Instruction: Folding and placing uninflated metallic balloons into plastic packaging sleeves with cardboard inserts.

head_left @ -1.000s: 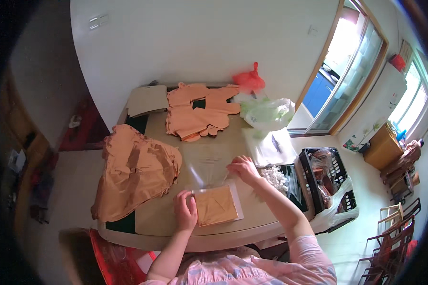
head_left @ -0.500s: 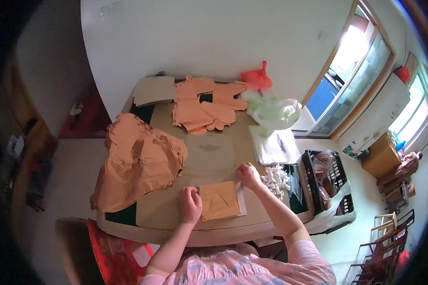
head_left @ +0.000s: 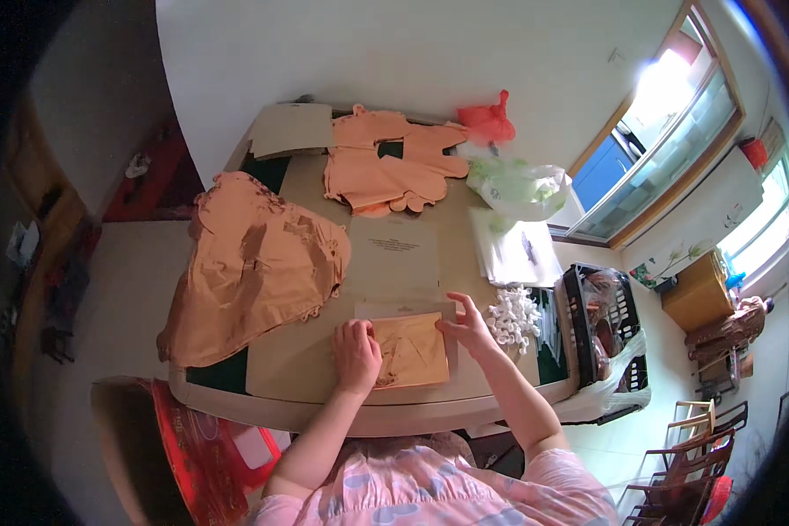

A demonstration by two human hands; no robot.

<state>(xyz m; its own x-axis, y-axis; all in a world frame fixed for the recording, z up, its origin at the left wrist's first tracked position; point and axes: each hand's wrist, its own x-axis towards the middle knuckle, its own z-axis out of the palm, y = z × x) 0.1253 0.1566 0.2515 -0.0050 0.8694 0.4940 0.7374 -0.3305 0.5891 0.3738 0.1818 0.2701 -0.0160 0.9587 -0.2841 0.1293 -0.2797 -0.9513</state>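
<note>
Centrally, near the front edge of the table (head_left: 307, 412), 1 flat folded packet (head_left: 412, 358) of gold-orange material lies between the person's 2 hands. It rests on a pale sheet (head_left: 452, 351), which shows along its top and right edges. The left hand (head_left: 358, 357) is at the packet's left edge with its fingers bent inward; whether they pinch it cannot be told from this angle. The right hand (head_left: 470, 331) is at the upper right corner, its thumb by the packet and its forefinger reaching up, with a wide gap between those 2 digits.

Just beyond the packet lies a clear plastic sleeve (head_left: 393, 259) with small print. To the left, a large crumpled copper-coloured foil piece (head_left: 254, 272) spreads across the table, partly over its edge. At the far side lie more foil pieces (head_left: 377, 167), beside tan card (head_left: 291, 129). Near the right forearm is a pile of small white pieces (head_left: 513, 317), with clear bags (head_left: 513, 250) behind it. A black crate (head_left: 605, 329) stands to the right of the table.
</note>
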